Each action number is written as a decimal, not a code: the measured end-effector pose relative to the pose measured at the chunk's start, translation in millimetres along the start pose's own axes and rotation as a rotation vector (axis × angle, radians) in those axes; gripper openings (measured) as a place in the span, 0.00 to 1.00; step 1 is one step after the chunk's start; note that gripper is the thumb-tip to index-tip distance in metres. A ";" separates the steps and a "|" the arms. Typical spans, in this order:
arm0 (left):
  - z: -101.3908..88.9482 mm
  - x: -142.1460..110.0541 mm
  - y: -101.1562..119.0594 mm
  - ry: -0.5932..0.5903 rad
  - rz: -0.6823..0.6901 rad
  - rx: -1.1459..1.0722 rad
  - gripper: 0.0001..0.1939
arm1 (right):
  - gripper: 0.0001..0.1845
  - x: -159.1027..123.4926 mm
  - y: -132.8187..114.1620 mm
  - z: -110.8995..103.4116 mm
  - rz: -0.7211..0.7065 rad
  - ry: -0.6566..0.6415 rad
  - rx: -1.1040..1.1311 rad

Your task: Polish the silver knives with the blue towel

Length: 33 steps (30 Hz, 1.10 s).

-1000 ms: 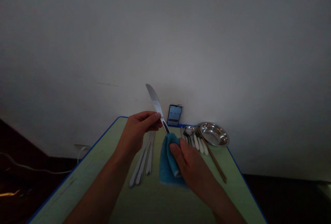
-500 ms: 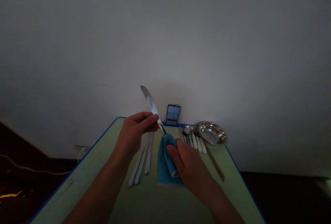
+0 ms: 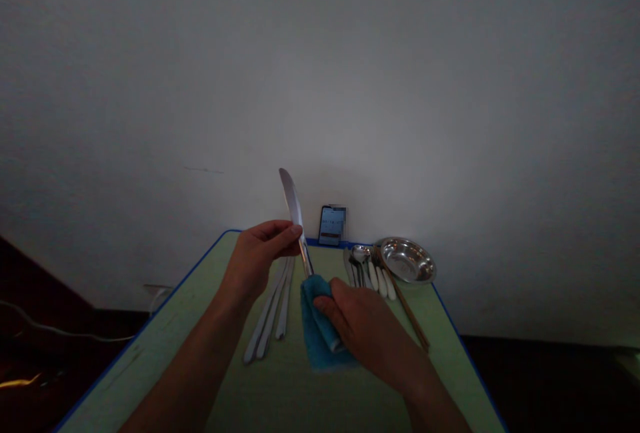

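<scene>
My left hand (image 3: 257, 256) pinches a steel table knife (image 3: 293, 209) near the base of its blade, which points up and a little left. My right hand (image 3: 363, 326) is closed on a blue cloth (image 3: 315, 333) that wraps the knife's lower end, its handle hidden inside. Both hands are above the green table (image 3: 295, 393). Three long steel knives (image 3: 270, 313) lie on the table just under my left hand.
At the table's far right lie spoons and forks with white handles (image 3: 373, 273), brown chopsticks (image 3: 407, 309) and a shallow steel bowl (image 3: 406, 261). A phone (image 3: 331, 225) stands propped against the white wall at the far edge. The table has a blue rim.
The knife has turned more upright and the cloth has slid down toward the handle end. Both hands have come slightly nearer to me.
</scene>
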<state>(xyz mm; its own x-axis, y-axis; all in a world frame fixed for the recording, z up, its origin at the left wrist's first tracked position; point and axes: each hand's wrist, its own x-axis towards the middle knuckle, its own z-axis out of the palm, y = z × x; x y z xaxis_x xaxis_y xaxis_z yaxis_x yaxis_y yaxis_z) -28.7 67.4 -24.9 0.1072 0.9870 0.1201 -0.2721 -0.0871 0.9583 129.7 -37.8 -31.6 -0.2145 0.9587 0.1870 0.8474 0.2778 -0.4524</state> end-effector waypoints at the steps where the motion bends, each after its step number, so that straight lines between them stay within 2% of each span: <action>1: 0.1 -0.1 0.4 -0.010 -0.004 0.016 0.08 | 0.20 -1.0 0.1 -1.9 -0.023 -0.023 -0.024; 4: 1.0 -0.8 1.0 -0.054 -0.030 0.088 0.08 | 0.20 -3.5 0.3 -6.5 -0.073 -0.052 -0.081; 9: 5.2 -1.1 -4.5 -0.058 -0.070 0.180 0.10 | 0.20 -6.7 2.3 -11.0 -0.093 -0.012 -0.072; 15: 10.2 0.7 -19.1 -0.088 -0.103 0.217 0.11 | 0.19 -7.4 9.3 -18.0 -0.010 0.032 0.022; 24: 33.7 1.8 -32.9 -0.150 -0.162 0.245 0.09 | 0.20 -14.1 42.2 -42.5 0.137 0.334 0.231; 33: 37.5 8.9 -59.0 -0.187 -0.214 0.241 0.12 | 0.21 -14.6 45.2 -48.7 0.203 0.503 0.293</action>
<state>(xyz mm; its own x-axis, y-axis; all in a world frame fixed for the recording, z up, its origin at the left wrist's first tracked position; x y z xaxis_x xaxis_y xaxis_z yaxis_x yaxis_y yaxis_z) 24.2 76.3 -70.7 0.3160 0.9465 -0.0653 0.0058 0.0669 0.9977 194.8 -42.2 -12.2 0.2531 0.8676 0.4280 0.6633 0.1664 -0.7296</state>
